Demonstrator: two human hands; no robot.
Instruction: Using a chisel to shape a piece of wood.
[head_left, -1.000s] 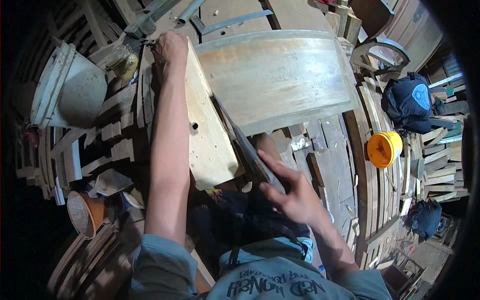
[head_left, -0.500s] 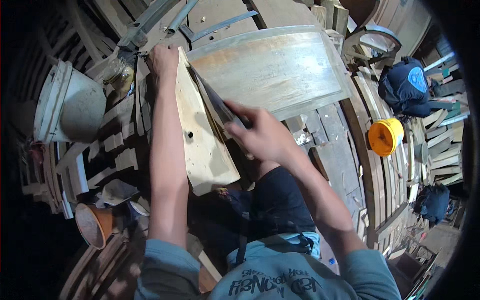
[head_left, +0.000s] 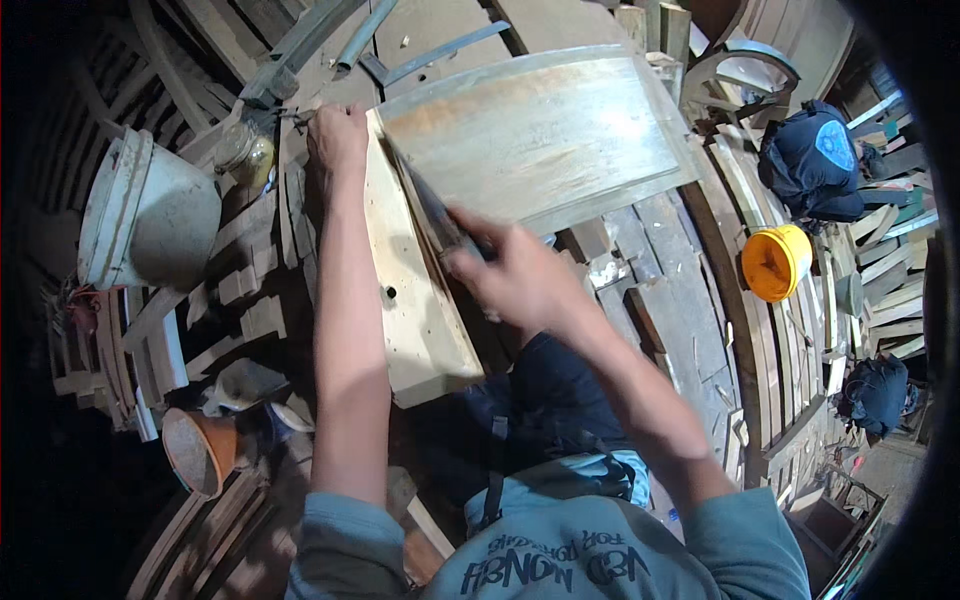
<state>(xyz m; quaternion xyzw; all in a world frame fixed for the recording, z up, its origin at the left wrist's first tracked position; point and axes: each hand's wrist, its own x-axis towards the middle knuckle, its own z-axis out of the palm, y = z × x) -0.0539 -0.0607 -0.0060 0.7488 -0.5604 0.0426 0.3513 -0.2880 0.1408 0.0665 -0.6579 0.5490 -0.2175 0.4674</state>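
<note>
A pale wooden board (head_left: 420, 345), with a dark round hole and small specks, slants from its far end down to my lap. At the far left edge of that board is my left hand (head_left: 338, 138), its fingers curled round the side; the fingertips are hidden. My right hand (head_left: 515, 270) is wrapped round the near end of a long, dark, flat-bladed tool (head_left: 430, 205). The blade lies along the right edge of the board, pointing away from me. Its exact kind I cannot make out, and motion blurs my right hand a little.
A large pale panel (head_left: 530, 135) lies beyond the board on wooden planks. White bucket (head_left: 165, 215), glass jar (head_left: 245, 150) and orange container (head_left: 195, 450) stand on the left. To the right are a yellow bucket (head_left: 775, 265), a dark bag (head_left: 810, 160) and stacked wood strips.
The whole view has shifted slightly. My right hand and the tool have hardly moved along the board's right edge, and my left hand keeps its place at the far end.
</note>
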